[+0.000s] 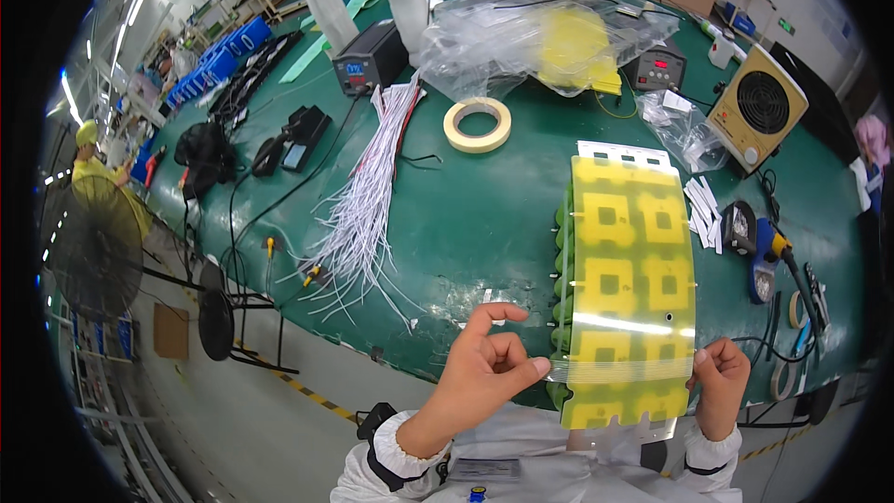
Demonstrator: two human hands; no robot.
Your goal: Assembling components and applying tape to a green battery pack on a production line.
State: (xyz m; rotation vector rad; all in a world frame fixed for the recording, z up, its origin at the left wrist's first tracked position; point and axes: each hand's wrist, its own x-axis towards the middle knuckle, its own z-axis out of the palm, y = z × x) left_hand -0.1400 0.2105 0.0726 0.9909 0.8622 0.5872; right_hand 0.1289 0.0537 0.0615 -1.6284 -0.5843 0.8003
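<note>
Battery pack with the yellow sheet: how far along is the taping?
Done: the yellow insulating sheet already lies over the green cell pack on the green bench.
In hand: the left hand and right hand hold a strip of clear tape stretched across the sheet's near end.
Left: no other strip shows on the rest of the sheet, so the far end looks untaped.

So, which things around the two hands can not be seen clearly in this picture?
- Head view: the green cells under the yellow sheet show only at its left edge; the sheet covers the rest.
- The clear tape strip between the left hand and the right hand is see-through; its ends under the fingers are hidden.
- The contents of the plastic bag are blurred by the film.
</note>
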